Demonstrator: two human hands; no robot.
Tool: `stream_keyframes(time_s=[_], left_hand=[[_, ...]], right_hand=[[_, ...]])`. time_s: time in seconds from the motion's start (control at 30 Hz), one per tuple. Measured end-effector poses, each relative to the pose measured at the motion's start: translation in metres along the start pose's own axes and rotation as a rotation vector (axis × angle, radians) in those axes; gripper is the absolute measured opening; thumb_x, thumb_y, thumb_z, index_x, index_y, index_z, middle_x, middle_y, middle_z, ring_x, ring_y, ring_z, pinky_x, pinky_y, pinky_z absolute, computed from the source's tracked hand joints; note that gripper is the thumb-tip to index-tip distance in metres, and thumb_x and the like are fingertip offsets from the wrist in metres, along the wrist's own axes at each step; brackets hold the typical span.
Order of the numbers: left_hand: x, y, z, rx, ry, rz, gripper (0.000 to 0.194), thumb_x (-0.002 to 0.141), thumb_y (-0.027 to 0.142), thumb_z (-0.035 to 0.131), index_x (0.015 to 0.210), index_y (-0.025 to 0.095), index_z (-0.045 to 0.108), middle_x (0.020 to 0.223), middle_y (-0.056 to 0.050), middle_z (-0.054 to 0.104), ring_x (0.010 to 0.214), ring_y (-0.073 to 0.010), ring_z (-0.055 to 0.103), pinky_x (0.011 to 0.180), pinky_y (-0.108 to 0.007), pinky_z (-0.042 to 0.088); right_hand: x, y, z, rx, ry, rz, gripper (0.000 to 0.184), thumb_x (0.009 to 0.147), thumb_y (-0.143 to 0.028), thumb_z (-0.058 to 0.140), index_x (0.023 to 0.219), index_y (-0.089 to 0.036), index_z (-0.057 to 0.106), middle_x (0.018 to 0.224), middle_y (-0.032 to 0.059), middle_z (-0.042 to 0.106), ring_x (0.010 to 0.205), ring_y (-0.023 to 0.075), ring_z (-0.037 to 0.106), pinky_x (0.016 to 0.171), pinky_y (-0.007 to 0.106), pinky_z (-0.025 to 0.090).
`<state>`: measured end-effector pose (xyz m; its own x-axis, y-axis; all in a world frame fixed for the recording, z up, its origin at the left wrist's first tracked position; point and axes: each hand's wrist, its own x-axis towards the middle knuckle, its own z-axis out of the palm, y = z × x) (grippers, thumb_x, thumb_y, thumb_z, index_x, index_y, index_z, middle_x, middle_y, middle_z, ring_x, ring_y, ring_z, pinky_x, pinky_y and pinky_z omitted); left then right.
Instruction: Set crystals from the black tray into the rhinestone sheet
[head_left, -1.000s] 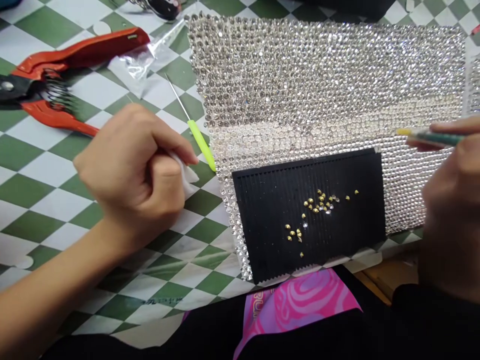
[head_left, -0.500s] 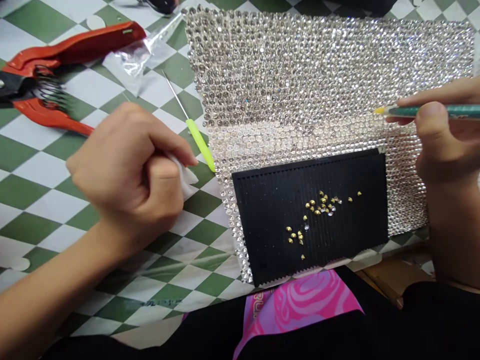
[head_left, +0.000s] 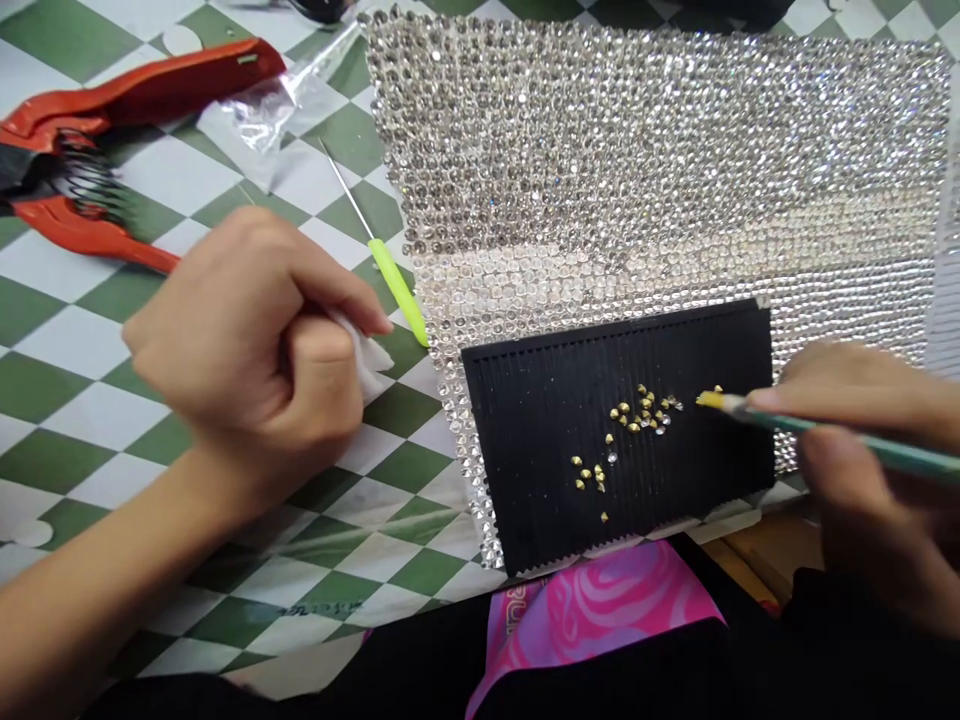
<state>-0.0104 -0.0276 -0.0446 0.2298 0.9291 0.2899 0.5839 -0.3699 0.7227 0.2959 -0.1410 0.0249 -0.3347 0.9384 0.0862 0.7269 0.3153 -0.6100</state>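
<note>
My right hand [head_left: 862, 440] is closed round a green pencil-like stick [head_left: 862, 447] with a yellow tip. That tip is over the right part of a black ridged tray [head_left: 540, 420], close to a small gold-backed rhinestone [head_left: 718, 389]. Several more loose rhinestones [head_left: 646, 410] lie scattered on the tray, some gold, some clear. Under the tray spreads a sheet of silver rhinestone mesh [head_left: 615, 140]. My left hand [head_left: 255, 330] is a fist at the left, with a crumpled white tissue [head_left: 369, 357] sticking out of it.
A lime-handled awl [head_left: 397, 292] lies between my left hand and the mesh. Red-handled pruning shears [head_left: 150, 90] and a clear plastic bag [head_left: 259, 120] lie at the upper left. The tablecloth [head_left: 247, 620] is green and white checked.
My right hand has come down and toward me with the green stick, bringing its yellow tip from the mesh to the tray. My left hand has stayed nearly still.
</note>
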Motion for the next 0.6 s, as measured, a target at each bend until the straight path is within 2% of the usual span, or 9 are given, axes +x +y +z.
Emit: stream_keyframes(time_s=[0.03,0.13,0.2,0.27,0.33,0.4,0.5,0.6], left_hand=[[0.0,0.0,0.0,0.002,-0.001,-0.011,0.019,0.061,0.023,0.037,0.05,0.017,0.051,0.055,-0.001,0.048,0.055,-0.0028,0.035,0.065,-0.027,0.028],[0.001,-0.001,0.001,0.006,0.011,-0.048,0.019,0.06,0.024,0.037,0.049,0.017,0.05,0.054,-0.002,0.046,0.054,-0.0031,0.033,0.066,-0.027,0.028],[0.002,-0.002,0.0,0.014,0.0,-0.03,0.02,0.06,0.026,0.037,0.049,0.016,0.05,0.054,-0.001,0.044,0.054,-0.0024,0.033,0.065,-0.026,0.029],[0.004,-0.002,-0.003,0.032,-0.047,-0.005,0.02,0.061,0.026,0.037,0.051,0.015,0.051,0.054,-0.001,0.043,0.054,-0.0019,0.035,0.064,-0.025,0.03],[0.006,0.0,-0.006,0.053,-0.094,-0.015,0.018,0.062,0.025,0.039,0.053,0.016,0.052,0.055,-0.001,0.043,0.055,-0.0027,0.037,0.065,-0.026,0.032],[0.006,0.005,-0.008,0.062,-0.111,-0.053,0.016,0.064,0.023,0.04,0.052,0.019,0.051,0.055,-0.001,0.045,0.056,-0.0047,0.038,0.066,-0.028,0.033],[0.006,0.011,-0.009,0.075,-0.109,-0.111,0.019,0.067,0.022,0.038,0.052,0.022,0.049,0.056,-0.001,0.045,0.056,-0.0057,0.036,0.068,-0.031,0.033],[0.005,0.008,-0.009,0.076,-0.085,-0.061,0.019,0.065,0.022,0.037,0.051,0.022,0.049,0.054,-0.001,0.045,0.053,-0.0049,0.033,0.065,-0.031,0.034]], right_hand=[[-0.003,-0.008,0.004,0.001,0.04,0.044,0.033,0.081,-0.012,0.054,0.109,-0.027,0.066,0.072,0.0022,0.063,0.063,0.0139,0.061,0.05,0.03,0.046],[-0.007,-0.023,0.013,-0.003,0.131,0.04,0.032,0.08,-0.009,0.052,0.105,-0.022,0.068,0.076,0.004,0.064,0.069,0.0172,0.063,0.051,0.032,0.048],[-0.007,-0.025,0.016,0.004,0.102,0.01,0.032,0.079,-0.009,0.054,0.105,-0.021,0.068,0.076,0.0039,0.064,0.07,0.0187,0.064,0.052,0.033,0.049],[-0.006,-0.024,0.017,0.009,0.053,0.027,0.04,0.076,-0.005,0.055,0.11,-0.023,0.066,0.077,0.0024,0.065,0.071,0.0191,0.063,0.055,0.034,0.051],[-0.005,-0.022,0.016,0.003,0.058,-0.016,0.048,0.073,-0.002,0.057,0.115,-0.024,0.064,0.075,0.0015,0.065,0.069,0.0185,0.063,0.055,0.034,0.051],[-0.005,-0.022,0.016,-0.014,0.077,-0.041,0.046,0.073,-0.002,0.057,0.114,-0.022,0.065,0.075,0.0022,0.066,0.069,0.0188,0.063,0.054,0.034,0.05],[-0.006,-0.024,0.015,-0.053,0.057,-0.003,0.039,0.077,-0.004,0.056,0.111,-0.021,0.066,0.083,0.0025,0.068,0.077,0.0202,0.066,0.06,0.036,0.052],[-0.006,-0.025,0.016,-0.063,0.059,0.001,0.04,0.078,-0.004,0.056,0.112,-0.022,0.065,0.085,0.002,0.069,0.08,0.02,0.066,0.064,0.036,0.052]])
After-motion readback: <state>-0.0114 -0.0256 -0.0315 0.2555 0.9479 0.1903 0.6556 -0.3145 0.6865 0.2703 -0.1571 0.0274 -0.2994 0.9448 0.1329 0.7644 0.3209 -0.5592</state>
